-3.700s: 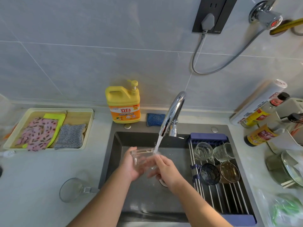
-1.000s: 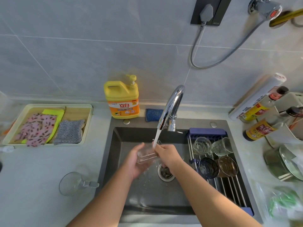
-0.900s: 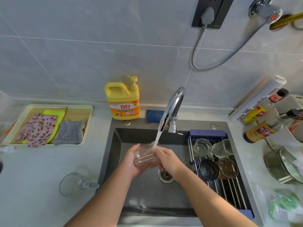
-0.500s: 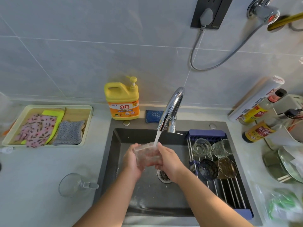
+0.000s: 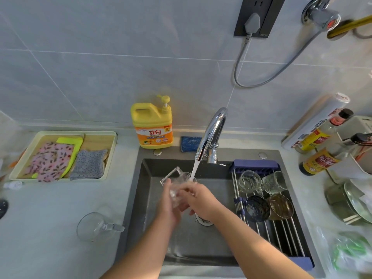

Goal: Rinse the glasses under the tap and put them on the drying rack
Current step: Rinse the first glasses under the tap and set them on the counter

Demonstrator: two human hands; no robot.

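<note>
Rinsing a handled glass [image 5: 177,184] directly below the tap [image 5: 211,133], you have both hands clamped on it. Your left hand [image 5: 168,206] cups its lower body and your right hand [image 5: 201,200] curls over its side, while the stream of water [image 5: 193,170] runs into its upturned mouth.

By the look of it, the job is well past halfway. Four glasses already sit on the drying rack [image 5: 281,238], to the right of the tap and nearer you. They are a plain tumbler [image 5: 248,181], a ribbed tumbler [image 5: 273,182], a dark blue glass [image 5: 257,208] and an amber glass [image 5: 280,206]. The one in your hands is fifth and not yet racked. A glass mug [image 5: 96,226] lies on its side on the counter, left of the tap and nearer you, and it appears to be the last one waiting.

The held glass is clear and smooth, with a squared, angular handle jutting up on the side away from the rack. Wet as it is, it will likely be slippery. The rack is a row of straight metal rods capped with blue plastic end pieces, and it spans the dark, matte sink [image 5: 181,244]. The rods nearest you are bare, leaving room for more. The tap is a polished chrome gooseneck. The mug on the counter is thin, transparent and rounded like a bowl, with a stubby handle pointing toward the tap side.
</note>
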